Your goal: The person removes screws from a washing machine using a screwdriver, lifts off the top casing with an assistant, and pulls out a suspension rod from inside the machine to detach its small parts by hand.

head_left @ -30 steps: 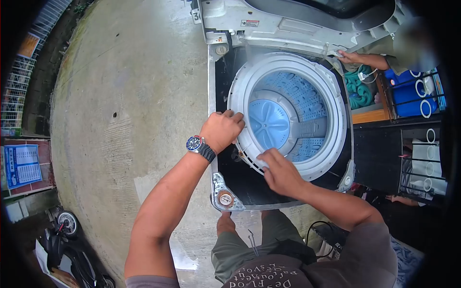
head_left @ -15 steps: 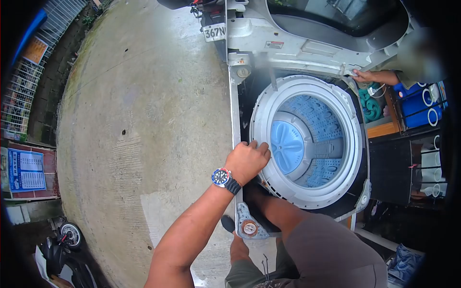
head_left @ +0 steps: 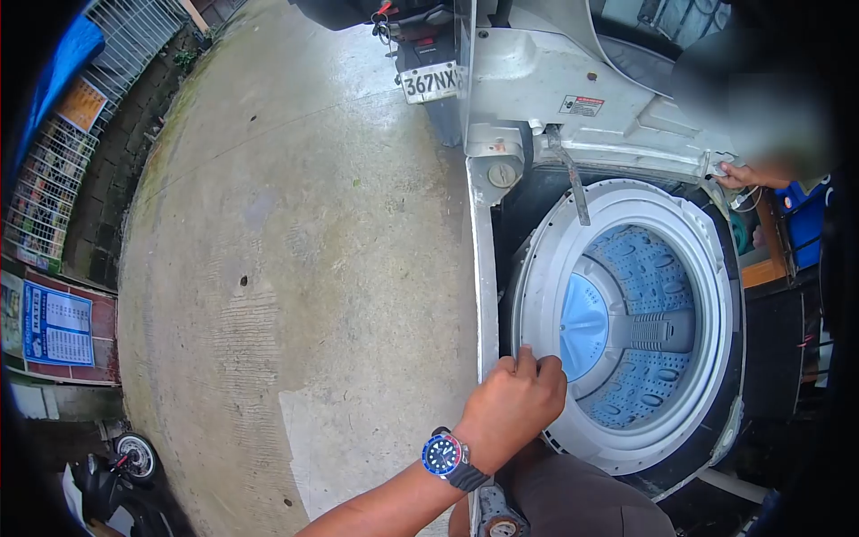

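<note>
An opened top-load washing machine has a round grey tub ring (head_left: 716, 358) around a blue perforated drum with a light blue pulsator (head_left: 582, 327). My left hand (head_left: 519, 394), with a watch (head_left: 443, 455) on its wrist, is closed over the left edge of the ring, fingers curled. My right hand is out of sight; that arm reaches down into the gap between tub and cabinet at the near left, below my left hand. A hanging metal strip (head_left: 571, 174) reaches over the ring's far left part.
The raised top panel (head_left: 528, 85) stands behind the tub, with another person's hand (head_left: 738, 175) on its right part. A motorcycle with a licence plate (head_left: 431, 82) is beyond the machine. Another motorcycle (head_left: 134, 458) stands at the lower left. A poster (head_left: 58, 324) hangs at the left.
My right hand has left the ring's near edge and gone down out of view beside the tub. My left hand stays at the ring's left edge. The view has shifted left and forward.
</note>
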Motion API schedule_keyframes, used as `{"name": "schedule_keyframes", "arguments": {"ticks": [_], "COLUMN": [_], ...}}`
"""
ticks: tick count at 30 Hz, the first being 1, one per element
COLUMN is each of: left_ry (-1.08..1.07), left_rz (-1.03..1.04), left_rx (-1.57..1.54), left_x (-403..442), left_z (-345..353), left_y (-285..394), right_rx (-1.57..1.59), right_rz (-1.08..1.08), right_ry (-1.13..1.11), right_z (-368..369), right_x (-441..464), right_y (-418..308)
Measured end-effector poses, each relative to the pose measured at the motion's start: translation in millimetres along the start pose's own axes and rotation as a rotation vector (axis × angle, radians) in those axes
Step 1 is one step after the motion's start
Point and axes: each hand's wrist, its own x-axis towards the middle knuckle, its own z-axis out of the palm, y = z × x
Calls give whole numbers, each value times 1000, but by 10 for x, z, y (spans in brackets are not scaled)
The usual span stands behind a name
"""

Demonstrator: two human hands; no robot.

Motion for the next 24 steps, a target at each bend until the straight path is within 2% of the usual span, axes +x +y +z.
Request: {"name": "schedule_keyframes", "arguments": {"ticks": [4,8,15,20,21,22,24], "left_ry": [66,33,9,-2,-54,-41,-20], "left_rz": [5,4,27,63,59,63,68], "left_rx": [-17,-71,-30,0,8,7,24], "left_x": [-16,-6,-27,-31,-18,-28,-32], "left_z": [11,-28,-66,-20,-108,-67,-64], "left_y": [-22,-27,-28,-36,-22,-29,-28], "right_rx": [50,99,211,412,172,375,82], "right_rz": [16,1,-68,-424,-12,113,79], "right_ry": [25,53,108,403,-44,-88,-239], "right_z": [41,-16,-232,-577,-877,-867,-1182], "right_x": [16,-158,-1189,-2172,-2436,-2580,-2964], "right_y": [46,86,272,449,496,526,551]}}
